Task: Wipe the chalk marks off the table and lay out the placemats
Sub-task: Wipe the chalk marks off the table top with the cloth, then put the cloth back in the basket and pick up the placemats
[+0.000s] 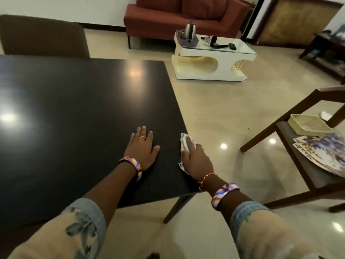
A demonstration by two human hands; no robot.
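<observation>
Cloth (pixel 184 142): pale and crumpled, pinned flat at the near right edge of the table (pixel 74 109), a scrap of it poking out below the palm.
Right hand (pixel 196 159): fingers laid out straight over the cloth, pressing it down on the tabletop, not bunched round it.
Left hand (pixel 143 148): just left of the cloth, palm down on the table, fingers spread apart, holding nothing, bracing.
Table: dark, matte-smooth rectangle with lamp glare on it; no chalk marks show anywhere I can see, though the glare could hide faint ones.
Step in hand: wiping looks to be on its last corner, by my reading.
Next move: likely one sweep along that right edge, then a reach away from the table for the mats.
Placemats (pixel 324 154): a fanned stack of thin, glossy printed sheets, purple and cream, on the wooden chair (pixel 261 135) well to the right of the table.
Box (pixel 309 123): shallow, pale and square, on the same seat just behind the mats.
Beyond the table: white coffee table (pixel 209 62) with a steel kettle (pixel 190 29), red sofa (pixel 177 14) behind it.
</observation>
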